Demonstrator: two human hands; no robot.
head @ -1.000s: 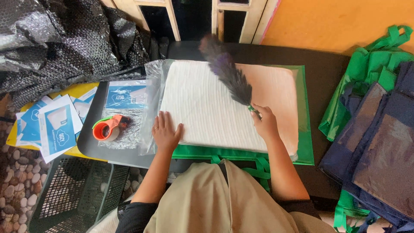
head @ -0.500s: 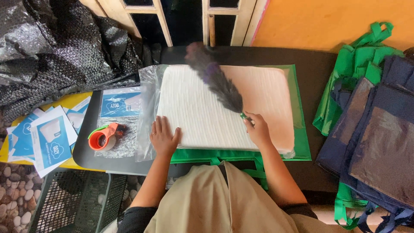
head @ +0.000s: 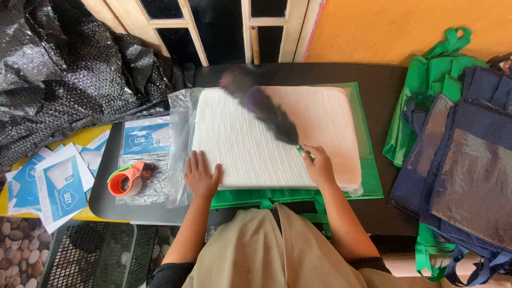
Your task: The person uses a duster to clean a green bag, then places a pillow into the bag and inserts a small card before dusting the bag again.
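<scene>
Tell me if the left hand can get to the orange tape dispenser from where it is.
Probably yes: the left hand rests on the white pad, and only flat plastic wrap lies between it and the tape dispenser.

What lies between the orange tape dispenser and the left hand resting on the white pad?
In the head view, only crinkled clear plastic wrap on the dark table lies between the orange tape dispenser and the left hand pressing the white pad.

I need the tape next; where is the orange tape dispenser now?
In the head view, the orange tape dispenser lies left of the left hand, on the black table.
</scene>
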